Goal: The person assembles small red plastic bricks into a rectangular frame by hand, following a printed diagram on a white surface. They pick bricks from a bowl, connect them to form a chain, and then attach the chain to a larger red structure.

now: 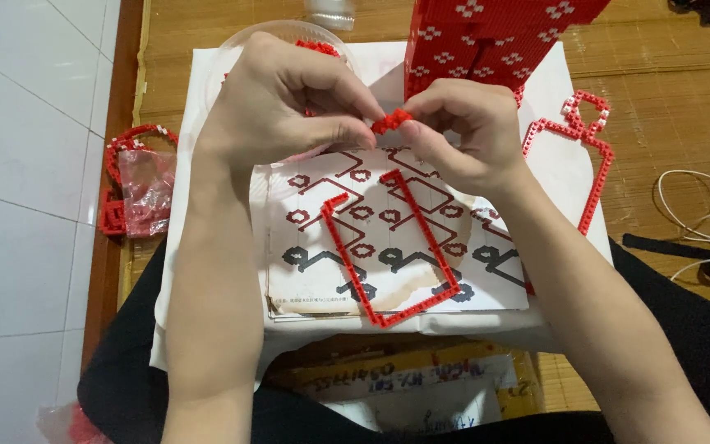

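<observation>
Both hands pinched a small red brick piece (391,121), left hand (281,103) and right hand (462,131) meeting above a printed pattern sheet (306,271). Below them lay a red brick frame (421,238); white floor tiles (18,164), possibly ceramic, spread beyond the left hand.

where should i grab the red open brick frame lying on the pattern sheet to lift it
Take the red brick frame from above with both hands, pinching its two long rails near the closed bottom corner. It lies flat on the pattern sheet, is thin and open at the top, so one-ended lifting would likely bend it.
</observation>
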